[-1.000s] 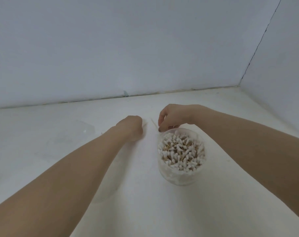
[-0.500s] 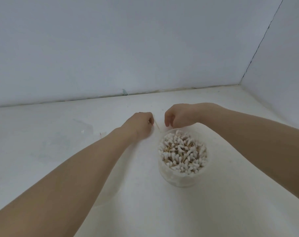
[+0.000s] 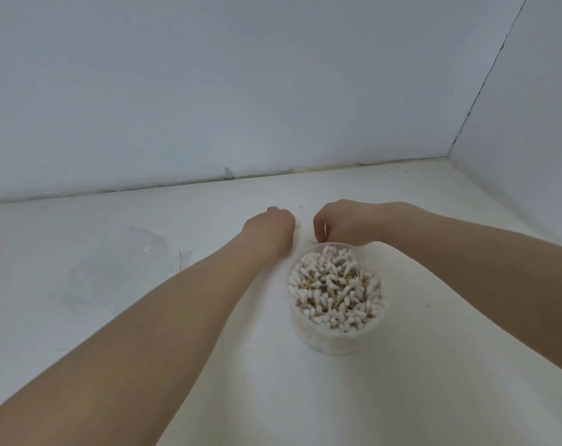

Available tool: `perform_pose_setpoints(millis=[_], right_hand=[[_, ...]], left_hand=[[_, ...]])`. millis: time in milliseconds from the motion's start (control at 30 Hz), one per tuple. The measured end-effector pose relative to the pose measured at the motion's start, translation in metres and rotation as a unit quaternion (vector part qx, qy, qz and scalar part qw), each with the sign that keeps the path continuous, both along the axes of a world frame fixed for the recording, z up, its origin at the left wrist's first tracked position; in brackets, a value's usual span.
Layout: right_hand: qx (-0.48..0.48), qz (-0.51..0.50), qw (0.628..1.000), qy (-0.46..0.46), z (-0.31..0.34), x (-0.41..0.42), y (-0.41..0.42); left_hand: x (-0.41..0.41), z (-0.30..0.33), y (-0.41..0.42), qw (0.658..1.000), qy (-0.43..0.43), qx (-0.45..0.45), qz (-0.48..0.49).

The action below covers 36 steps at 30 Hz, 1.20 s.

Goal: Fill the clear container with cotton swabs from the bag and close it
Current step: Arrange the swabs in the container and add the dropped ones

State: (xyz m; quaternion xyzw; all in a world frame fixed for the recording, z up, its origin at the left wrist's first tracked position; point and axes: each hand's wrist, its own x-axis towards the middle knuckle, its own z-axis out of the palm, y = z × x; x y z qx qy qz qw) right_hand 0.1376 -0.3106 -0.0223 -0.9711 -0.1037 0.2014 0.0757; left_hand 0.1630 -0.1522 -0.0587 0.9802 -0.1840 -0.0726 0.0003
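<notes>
- The left hand (image 3: pixel 271 227) reaches forward over the white table (image 3: pixel 402 397), knuckles up and fingers curled under into a loose fist; whether it pinches anything beneath cannot be told from this angle.
- The right hand (image 3: pixel 340 224) sits just beside it, a narrow gap between the two, wrist bent and fingers curled down toward the table right behind the container's far rim; what its fingertips hold, if anything, is hidden.
- Both forearms run in from the lower corners of the view — the left one crosses much of the table on that side.
- The container (image 3: pixel 337 336) stands upright near the middle of the table, close to the right hand, with no lid on it.
- Swabs (image 3: pixel 334 288) pack it to the rim, white tips up, tan sticks showing between them.
- Off to the left, well apart from the hands, lies a clear, crumpled sheet — probably the bag (image 3: pixel 119 268), though it is faint against the table.
- A single thin stick (image 3: pixel 180 260) lies near its right edge.
- Pale walls (image 3: pixel 209 91) meet in a corner behind.
</notes>
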Motion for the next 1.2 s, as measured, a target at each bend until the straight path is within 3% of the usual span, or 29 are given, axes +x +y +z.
perform_pose_setpoints(millis=[200,300,433,633,767,833,900,1000,1200], right_hand=[[-0.026,-0.059,0.998,0.024,-0.001,0.000,-0.002],[-0.015,-0.085,0.996,0.037,0.005,-0.001,-0.006],[0.104,-0.140,0.982,0.072,0.015,-0.010,-0.012],[0.269,-0.211,0.939,0.021,0.023,-0.035,-0.028],[0.438,-0.261,0.857,-0.075,0.039,-0.063,-0.032],[0.518,-0.263,0.805,-0.118,0.045,-0.079,-0.027],[0.555,-0.250,0.780,-0.147,0.045,-0.094,-0.019],[0.505,-0.214,0.809,-0.213,0.035,-0.112,-0.007],[0.364,-0.180,0.857,-0.318,0.011,-0.133,0.004]], left_hand=[[-0.012,0.004,0.010,0.983,-0.104,0.125,-0.085],[-0.012,0.007,0.013,0.989,-0.080,0.103,-0.065],[-0.018,0.010,0.018,0.995,-0.056,0.065,-0.051],[-0.031,0.024,0.027,0.987,0.046,-0.152,0.036],[-0.047,0.046,0.028,0.958,0.069,-0.273,0.061],[-0.053,0.055,0.027,0.927,0.093,-0.356,0.074],[-0.060,0.061,0.026,0.879,0.123,-0.452,0.091],[-0.071,0.066,0.022,0.831,0.145,-0.530,0.089],[-0.094,0.069,0.015,0.794,0.157,-0.580,0.088]])
